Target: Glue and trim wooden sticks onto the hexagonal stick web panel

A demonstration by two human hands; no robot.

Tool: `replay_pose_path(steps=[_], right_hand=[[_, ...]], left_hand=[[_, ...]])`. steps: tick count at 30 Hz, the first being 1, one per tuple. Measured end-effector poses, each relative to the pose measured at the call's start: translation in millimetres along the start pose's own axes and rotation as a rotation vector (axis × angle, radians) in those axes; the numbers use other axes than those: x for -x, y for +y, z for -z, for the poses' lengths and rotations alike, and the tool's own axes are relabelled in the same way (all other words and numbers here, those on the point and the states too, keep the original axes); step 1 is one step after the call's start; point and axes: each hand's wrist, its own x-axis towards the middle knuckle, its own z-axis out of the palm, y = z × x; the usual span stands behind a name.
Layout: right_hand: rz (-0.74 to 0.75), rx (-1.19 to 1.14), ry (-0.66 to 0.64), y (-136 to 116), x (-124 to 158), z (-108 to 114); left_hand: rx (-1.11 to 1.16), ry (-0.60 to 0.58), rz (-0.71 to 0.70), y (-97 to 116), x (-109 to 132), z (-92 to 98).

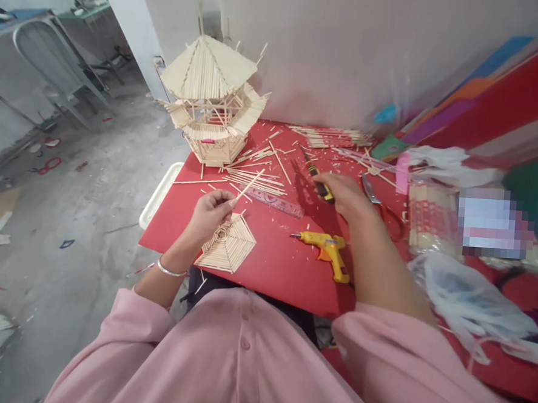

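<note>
My left hand is closed in a pinch on a thin wooden stick that slants up to the right. Just below it lies a flat hexagonal roof panel of sticks on the red table. My right hand reaches forward and closes over the yellow-and-black handle of a craft knife. A yellow glue gun lies on the table between my arms. A stick-built pavilion model stands at the table's far left corner.
Loose sticks and a pink ruler lie mid-table. Scissors, stick bundles and plastic bags crowd the right. A white tray edge juts left. Coloured sheets lean on the wall. The concrete floor lies left.
</note>
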Motion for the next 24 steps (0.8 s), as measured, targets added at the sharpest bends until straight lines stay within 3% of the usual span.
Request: replay_pose_path(steps=[2, 5, 8, 11, 13, 16, 19, 24], right_hand=[[0.030, -0.198, -0.029, -5, 33, 4], [0.088, -0.963, -0.149, -26, 93, -8], [0.006, -1.241, -0.342, -46, 142, -37], [-0.095, -1.085, -0.489, -52, 164, -65], [-0.084, -0.794, -0.452, -50, 168, -76], [0.059, -0.419, -0.344, -45, 168, -83], [0.153, -0.283, -0.305, -42, 168, -88], [0.163, -0.208, -0.281, -34, 165, -95]], left_hand=[[0.012, -0.001, 0.014, -1, -3, -1.2], [0.017, 0.000, 0.026, 0, -7, -4.2], [0.016, -0.004, 0.011, 0, -9, -6.7], [0.011, 0.005, -0.010, 2, -8, -7.1], [0.007, 0.025, -0.014, 3, -5, -6.1], [0.007, 0.041, -0.024, 4, -1, -3.8], [0.010, 0.021, -0.046, 4, 4, -2.8], [-0.023, -0.014, -0.069, 0, 9, -7.0]])
